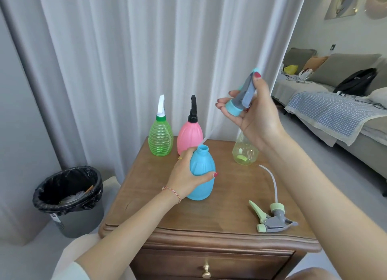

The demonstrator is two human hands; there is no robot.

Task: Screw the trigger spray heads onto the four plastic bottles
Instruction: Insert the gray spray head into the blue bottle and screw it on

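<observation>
Holding blue bottle (pixel 202 175) left hand (pixel 184 176); right hand (pixel 254 120) lifting blue sprayer (pixel 240 97).

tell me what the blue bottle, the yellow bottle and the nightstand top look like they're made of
Blue bottle: opaque plastic, matte to satin, with moulded vertical ribs and a threaded neck.
Yellow bottle: thin clear plastic with a yellow tint; the wood shows through it.
Nightstand top: probably wood or wood veneer, brown with visible grain, a soft sheen and a moulded edge.

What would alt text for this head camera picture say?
A left hand steadies an open blue bottle on a wooden cabinet while the right hand holds its spray head above. Green and pink bottles behind are capped.
</observation>
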